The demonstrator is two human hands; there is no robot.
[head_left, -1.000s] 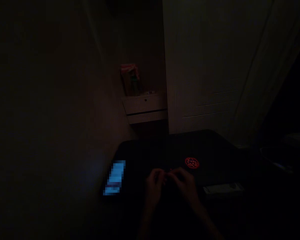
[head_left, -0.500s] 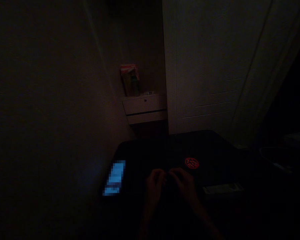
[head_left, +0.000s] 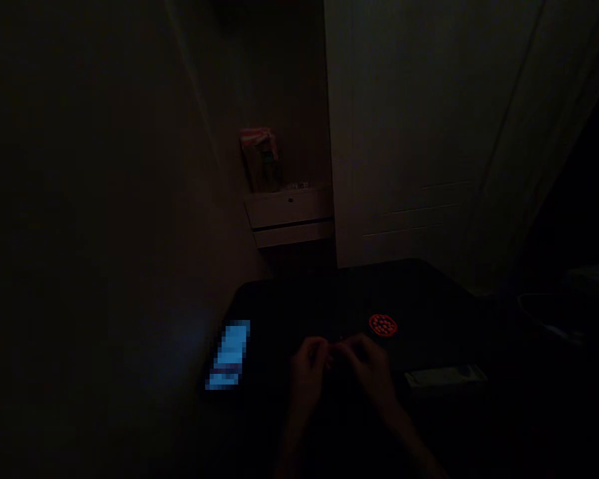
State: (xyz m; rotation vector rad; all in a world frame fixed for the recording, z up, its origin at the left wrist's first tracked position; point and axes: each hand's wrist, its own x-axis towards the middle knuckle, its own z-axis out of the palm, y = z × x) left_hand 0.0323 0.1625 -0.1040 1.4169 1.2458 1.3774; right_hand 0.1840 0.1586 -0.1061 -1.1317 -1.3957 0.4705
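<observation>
The picture is very dark. Over the near part of a dark table (head_left: 299, 299), my left hand (head_left: 309, 359) is closed in a pinch. My right hand (head_left: 367, 359) pinches too, its fingertips almost meeting those of the left. Whatever lies between the fingertips is too small and dim to name; only a faint reddish speck shows there. Just beyond my right hand lies a small round dish with a red rim (head_left: 383, 325), with several small reddish bits in it.
A lit phone-like screen (head_left: 228, 354), pixelated, lies at the table's left edge. A pale flat box (head_left: 446, 377) is right of my right hand. Behind the table stand a drawer unit (head_left: 292, 213) bearing a red-and-white package (head_left: 259, 159), and a pale door-like panel (head_left: 404, 133).
My right hand's fingertips have shifted slightly left, closer to the left hand's. The left hand stays nearly still, and the dish and screen have not moved.
</observation>
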